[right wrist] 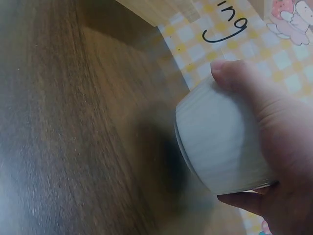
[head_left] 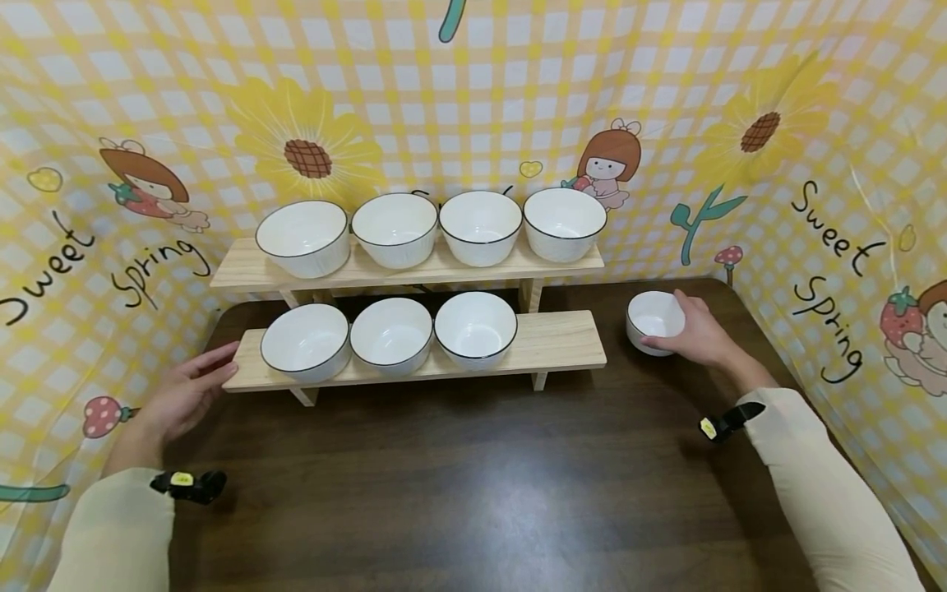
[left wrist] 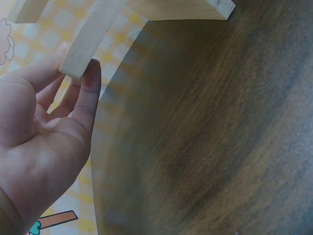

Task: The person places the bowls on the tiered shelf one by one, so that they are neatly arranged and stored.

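Observation:
At the right of the head view, my right hand (head_left: 699, 331) grips a small white bowl (head_left: 653, 341), thumb and fingers on opposite sides of it. The right wrist view shows this bowl's ribbed outer wall (right wrist: 220, 132) close up. My left hand (head_left: 181, 395) pinches the left end of the lower plank of a two-step wooden shelf (head_left: 565, 341); the left wrist view has the plank end (left wrist: 80, 58) between thumb and fingers. Three white, dark-rimmed bowls (head_left: 306, 341) stand on the lower step, with bare wood to their right. Several similar bowls (head_left: 395, 230) line the upper step.
A dark brown wooden table (head_left: 444, 477) lies under the shelf and reaches toward me. Yellow checked cloth (head_left: 473, 107) with flowers and cartoon figures hangs behind and along both sides. Black devices (head_left: 728, 422) are strapped at both wrists.

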Available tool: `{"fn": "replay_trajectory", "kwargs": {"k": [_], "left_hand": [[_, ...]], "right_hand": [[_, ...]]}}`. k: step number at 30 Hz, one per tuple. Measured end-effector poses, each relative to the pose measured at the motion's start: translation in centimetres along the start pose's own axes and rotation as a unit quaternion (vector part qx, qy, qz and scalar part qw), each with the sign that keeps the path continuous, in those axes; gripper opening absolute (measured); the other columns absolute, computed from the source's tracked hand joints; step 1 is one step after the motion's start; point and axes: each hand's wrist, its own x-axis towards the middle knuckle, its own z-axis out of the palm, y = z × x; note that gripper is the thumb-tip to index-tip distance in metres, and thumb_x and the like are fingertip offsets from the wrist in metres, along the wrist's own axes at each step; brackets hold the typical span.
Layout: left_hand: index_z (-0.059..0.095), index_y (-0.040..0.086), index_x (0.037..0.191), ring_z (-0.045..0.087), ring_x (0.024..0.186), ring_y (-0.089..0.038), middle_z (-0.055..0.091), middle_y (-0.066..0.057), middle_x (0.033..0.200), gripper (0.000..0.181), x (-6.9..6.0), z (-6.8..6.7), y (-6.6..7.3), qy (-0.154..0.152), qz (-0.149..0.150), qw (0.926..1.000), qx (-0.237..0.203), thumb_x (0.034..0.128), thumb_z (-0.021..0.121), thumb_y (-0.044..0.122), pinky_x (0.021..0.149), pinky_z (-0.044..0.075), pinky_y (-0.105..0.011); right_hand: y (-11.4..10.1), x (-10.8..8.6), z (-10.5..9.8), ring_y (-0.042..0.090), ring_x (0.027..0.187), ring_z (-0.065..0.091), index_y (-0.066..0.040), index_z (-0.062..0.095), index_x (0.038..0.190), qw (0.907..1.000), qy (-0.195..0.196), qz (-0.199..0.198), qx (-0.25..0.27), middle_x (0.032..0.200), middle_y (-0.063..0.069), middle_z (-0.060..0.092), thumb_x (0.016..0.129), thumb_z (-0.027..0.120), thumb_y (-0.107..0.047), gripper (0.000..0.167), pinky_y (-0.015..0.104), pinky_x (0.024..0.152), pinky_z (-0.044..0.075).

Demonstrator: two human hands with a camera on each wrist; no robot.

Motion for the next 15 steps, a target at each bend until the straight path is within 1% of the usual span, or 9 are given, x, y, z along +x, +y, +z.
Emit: {"fn": "replay_trajectory", "kwargs": {"k": [6, 12, 15], "left_hand": [[0.055, 0.024, 0.149, 0.063, 0.097, 0.006, 0.061, 0.024, 0.11, 0.054, -0.1, 0.2, 0.3, 0.002, -0.001, 1.0, 0.004, 0.0976, 0.071, 0.017, 0.081, 0.053, -0.015], [0.053, 0.024, 0.15, 0.062, 0.097, 0.006, 0.06, 0.024, 0.11, 0.056, 0.0, 0.2, 0.3, 0.005, -0.006, 0.9999, 0.015, 0.0973, 0.071, 0.019, 0.081, 0.052, -0.015], [0.054, 0.024, 0.15, 0.063, 0.096, 0.006, 0.06, 0.024, 0.109, 0.055, 0.0, 0.1, 0.1, 0.005, -0.004, 0.9999, 0.013, 0.0975, 0.071, 0.018, 0.081, 0.053, -0.015]], "right_hand": [[-0.6, -1.2, -1.0, 0.058, 0.131, 0.034, 0.014, 0.008, 0.157, 0.9997, -0.006, -0.019, -0.013, 0.151, 0.044, 0.019, 0.082, 0.084, -0.04, 0.119, 0.068, 0.103, 0.037], [-1.3, -2.3, -1.6, 0.056, 0.13, 0.036, 0.012, 0.009, 0.157, 0.9992, 0.002, -0.04, -0.006, 0.152, 0.042, 0.02, 0.08, 0.087, -0.037, 0.12, 0.067, 0.103, 0.035], [-1.8, -2.6, -1.9, 0.055, 0.129, 0.037, 0.011, 0.011, 0.158, 0.9985, 0.006, -0.054, -0.001, 0.152, 0.04, 0.022, 0.078, 0.088, -0.036, 0.121, 0.066, 0.103, 0.035]]}}
